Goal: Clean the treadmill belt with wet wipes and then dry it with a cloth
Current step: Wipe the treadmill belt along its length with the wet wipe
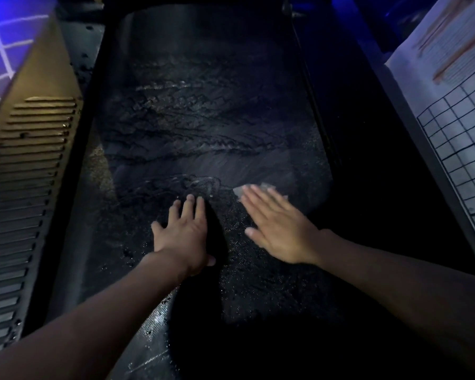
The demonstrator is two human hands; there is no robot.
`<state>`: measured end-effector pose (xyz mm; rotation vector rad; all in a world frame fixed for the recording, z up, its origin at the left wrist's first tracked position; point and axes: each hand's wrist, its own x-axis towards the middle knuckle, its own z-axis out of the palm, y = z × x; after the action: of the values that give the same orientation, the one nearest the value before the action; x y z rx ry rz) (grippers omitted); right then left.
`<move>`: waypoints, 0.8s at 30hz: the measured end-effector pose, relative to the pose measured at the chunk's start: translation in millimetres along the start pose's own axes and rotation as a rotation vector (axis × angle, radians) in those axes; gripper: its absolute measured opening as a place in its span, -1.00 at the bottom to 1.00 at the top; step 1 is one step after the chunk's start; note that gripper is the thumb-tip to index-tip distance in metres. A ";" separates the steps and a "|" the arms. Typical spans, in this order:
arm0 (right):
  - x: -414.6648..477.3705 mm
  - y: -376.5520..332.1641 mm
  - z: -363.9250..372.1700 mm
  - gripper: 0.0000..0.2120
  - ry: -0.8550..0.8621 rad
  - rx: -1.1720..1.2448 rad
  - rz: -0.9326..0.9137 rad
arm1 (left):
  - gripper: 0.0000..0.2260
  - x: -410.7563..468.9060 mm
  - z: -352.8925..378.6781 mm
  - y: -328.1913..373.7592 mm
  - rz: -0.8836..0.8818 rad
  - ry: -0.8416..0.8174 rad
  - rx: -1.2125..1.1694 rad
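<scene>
The black treadmill belt (203,119) runs away from me down the middle of the view, with wet streaks and foamy smears across it. My right hand (279,229) lies flat with straight fingers and presses a pale wet wipe (240,191) onto the belt; only the wipe's far edge shows past the fingertips. My left hand (183,231) rests flat on the belt to the left of it, fingers spread, holding nothing.
A grey ribbed side rail (25,193) with slats borders the belt on the left. A dark rail (368,160) borders it on the right. Beyond that stands a white board (455,105) with a grid and printed text. The room is dim with blue light.
</scene>
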<state>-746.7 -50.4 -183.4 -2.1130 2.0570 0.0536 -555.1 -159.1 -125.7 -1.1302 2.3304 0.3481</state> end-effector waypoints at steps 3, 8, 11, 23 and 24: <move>10.2 12.4 -6.4 -0.25 -0.002 0.059 0.199 | 0.11 1.8 -0.1 -9.8 0.017 0.025 0.002; 11.7 -13.1 -1.0 -0.30 -0.060 0.008 -0.011 | 0.01 4.1 -1.0 -20.2 -0.002 0.078 -0.059; 22.2 -2.0 -11.1 -0.31 -0.043 0.076 0.213 | -0.01 1.5 0.0 -26.2 -0.094 0.034 -0.101; 31.9 -43.4 -3.6 -0.34 -0.067 -0.008 -0.003 | 0.13 -8.9 10.9 -70.7 -0.084 0.037 -0.069; 30.8 -44.1 -4.8 -0.35 -0.078 -0.008 -0.073 | 0.12 -10.2 11.5 -69.3 -0.121 0.030 -0.071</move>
<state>-702.3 -80.7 -178.6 -2.1527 1.9379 0.1327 -491.5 -190.3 -129.9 -1.3127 2.2787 0.3732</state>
